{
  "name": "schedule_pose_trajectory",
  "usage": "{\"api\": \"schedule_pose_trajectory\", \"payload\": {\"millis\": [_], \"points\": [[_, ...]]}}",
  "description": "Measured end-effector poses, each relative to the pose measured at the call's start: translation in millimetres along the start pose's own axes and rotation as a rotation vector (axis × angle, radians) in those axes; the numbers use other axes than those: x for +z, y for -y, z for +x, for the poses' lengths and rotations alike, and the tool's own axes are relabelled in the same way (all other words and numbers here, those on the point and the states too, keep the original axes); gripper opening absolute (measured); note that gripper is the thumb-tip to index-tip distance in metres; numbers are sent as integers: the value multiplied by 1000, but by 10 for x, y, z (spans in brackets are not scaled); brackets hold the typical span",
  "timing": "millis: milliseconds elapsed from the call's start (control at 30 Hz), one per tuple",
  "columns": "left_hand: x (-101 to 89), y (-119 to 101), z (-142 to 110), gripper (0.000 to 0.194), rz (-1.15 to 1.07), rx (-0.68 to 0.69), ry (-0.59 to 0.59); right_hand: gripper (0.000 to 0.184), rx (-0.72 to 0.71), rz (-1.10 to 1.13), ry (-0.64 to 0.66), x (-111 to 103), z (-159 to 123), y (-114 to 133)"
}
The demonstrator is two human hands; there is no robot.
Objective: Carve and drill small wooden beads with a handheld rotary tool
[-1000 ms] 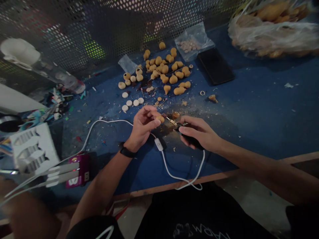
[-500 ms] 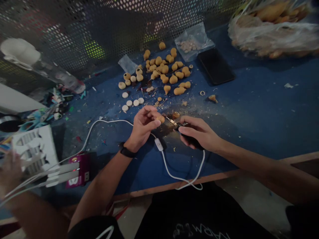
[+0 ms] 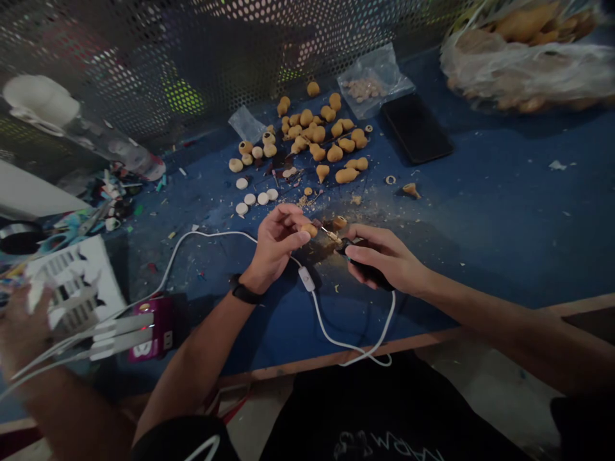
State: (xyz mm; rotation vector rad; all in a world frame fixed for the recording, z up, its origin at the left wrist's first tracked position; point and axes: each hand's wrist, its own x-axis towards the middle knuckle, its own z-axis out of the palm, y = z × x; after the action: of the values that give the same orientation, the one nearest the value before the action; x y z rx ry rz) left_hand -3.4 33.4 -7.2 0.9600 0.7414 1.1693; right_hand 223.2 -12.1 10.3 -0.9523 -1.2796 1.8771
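Observation:
Pinched between the thumb and fingers of my left hand (image 3: 278, 240) is a small tan gourd piece (image 3: 309, 229). My right hand (image 3: 382, 256) is wrapped round a black rotary tool (image 3: 368, 264) with a brass-coloured chuck. Its thin bit points left and meets the gourd piece at its right side; the exact contact is too small to make out. Another cut gourd piece (image 3: 339, 222) lies just behind the chuck. From the tool's rear runs a white cord (image 3: 331, 336) with an inline switch (image 3: 306, 278), lying below my hands.
Several small gourds (image 3: 317, 133) and white discs (image 3: 262, 198) lie beyond my hands. A black phone (image 3: 416, 128) and a large bag of gourds (image 3: 528, 70) are at right. At left are a magenta power block (image 3: 151, 330), a printed sheet (image 3: 77, 285) and another person's hand (image 3: 26, 320).
My hands keep nearly the same pose on the gourd piece and rotary tool. At left, another person's hand has come onto the printed sheet, and the sheet has shifted slightly.

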Motion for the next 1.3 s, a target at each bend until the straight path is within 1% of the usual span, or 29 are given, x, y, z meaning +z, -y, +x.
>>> {"api": "schedule_pose_trajectory", "payload": {"millis": [167, 400, 767, 1067, 1300], "points": [[-9, -5, -4, 43, -4, 8, 17, 28, 8, -12, -5, -4, -5, 8], [-5, -7, 0, 48, 28, 3, 2, 27, -1, -15, -5, -1, -6, 19], [-8, -11, -3, 47, 17, -8, -1, 30, 1, -8, 20, -13, -10, 3], [19, -21, -1, 47, 22, -4, -25, 29, 15, -7, -6, -4, -4, 15], [7, -14, -1, 48, 32, -6, -14, 30, 16, -17, -2, -5, -4, 31]]}}
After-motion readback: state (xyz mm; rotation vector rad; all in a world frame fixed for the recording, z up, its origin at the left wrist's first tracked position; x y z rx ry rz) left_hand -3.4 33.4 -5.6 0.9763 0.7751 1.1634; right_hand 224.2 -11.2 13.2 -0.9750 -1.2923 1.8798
